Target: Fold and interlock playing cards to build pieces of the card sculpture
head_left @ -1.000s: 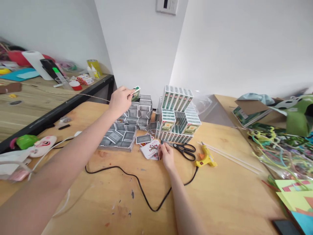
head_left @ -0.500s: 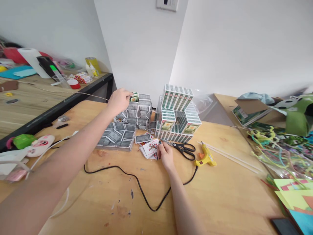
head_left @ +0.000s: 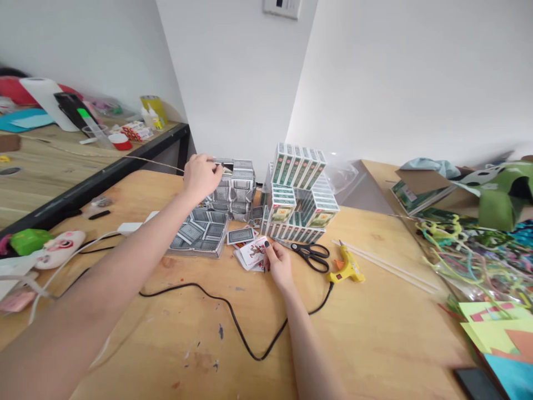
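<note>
My left hand [head_left: 202, 176] is curled over the top of a block-like structure covered in grey-backed playing cards [head_left: 242, 183]. Its fingers are closed beside a dark opening in the top, and what they grip is hidden. A low open tray lined with the same cards [head_left: 219, 230] sits in front. My right hand [head_left: 278, 264] pinches the edge of a joker card [head_left: 253, 253] on a small pile, close to the table. A face-down card [head_left: 240, 236] rests at the back of that pile. Black-handled scissors [head_left: 312, 255] lie just right of my right hand.
Stacked green-and-white card boxes [head_left: 283, 211] rise behind the scissors. A yellow glue gun [head_left: 347, 269] lies at right, its black cord [head_left: 233, 311] looping across the table. Clear glue sticks [head_left: 387, 269], pipe cleaners [head_left: 470, 266] and coloured paper [head_left: 495, 322] are further right.
The green box beside my left fingers no longer shows; a dark opening is visible there now. My left hand has shifted slightly. My right hand stays at the joker card.
</note>
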Action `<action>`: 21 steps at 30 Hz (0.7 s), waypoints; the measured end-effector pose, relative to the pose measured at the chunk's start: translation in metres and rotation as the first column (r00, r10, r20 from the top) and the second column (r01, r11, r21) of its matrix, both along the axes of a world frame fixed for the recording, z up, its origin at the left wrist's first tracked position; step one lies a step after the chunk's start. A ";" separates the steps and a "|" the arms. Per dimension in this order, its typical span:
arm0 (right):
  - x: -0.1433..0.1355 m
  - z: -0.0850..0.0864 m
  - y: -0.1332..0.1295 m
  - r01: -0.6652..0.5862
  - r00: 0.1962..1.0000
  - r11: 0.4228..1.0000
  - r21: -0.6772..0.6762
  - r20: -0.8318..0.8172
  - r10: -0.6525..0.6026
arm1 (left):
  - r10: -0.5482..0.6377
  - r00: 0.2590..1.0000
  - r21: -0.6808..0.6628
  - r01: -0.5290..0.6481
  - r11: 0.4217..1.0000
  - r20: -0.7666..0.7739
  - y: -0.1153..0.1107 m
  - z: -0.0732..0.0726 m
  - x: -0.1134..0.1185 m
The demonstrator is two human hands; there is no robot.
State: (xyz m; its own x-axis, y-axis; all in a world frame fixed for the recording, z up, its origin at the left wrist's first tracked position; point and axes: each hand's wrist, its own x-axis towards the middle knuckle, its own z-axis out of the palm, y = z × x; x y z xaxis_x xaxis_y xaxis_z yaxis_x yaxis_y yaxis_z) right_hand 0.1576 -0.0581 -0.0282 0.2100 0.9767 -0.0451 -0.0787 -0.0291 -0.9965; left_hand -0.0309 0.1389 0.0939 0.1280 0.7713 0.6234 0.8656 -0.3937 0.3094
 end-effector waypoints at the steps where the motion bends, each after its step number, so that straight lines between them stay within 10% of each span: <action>1: 0.000 0.000 0.000 0.000 1.000 1.000 -0.001 0.002 0.000 | -0.008 1.000 0.013 0.008 1.000 -0.005 -0.001 -0.002 0.001; 8: 0.000 0.002 -0.001 0.061 0.998 0.998 0.006 0.007 -0.061 | -0.060 0.990 0.086 0.049 0.995 0.128 -0.016 0.006 0.007; 13: 0.004 0.005 -0.002 0.309 0.950 0.950 0.049 0.032 -0.310 | -0.203 0.969 0.145 0.182 0.973 0.142 -0.079 0.020 0.026; 21: 0.009 0.004 -0.003 0.439 0.862 0.895 0.083 0.241 -0.445 | -0.384 0.923 -0.319 0.367 0.874 0.008 -0.177 -0.072 0.066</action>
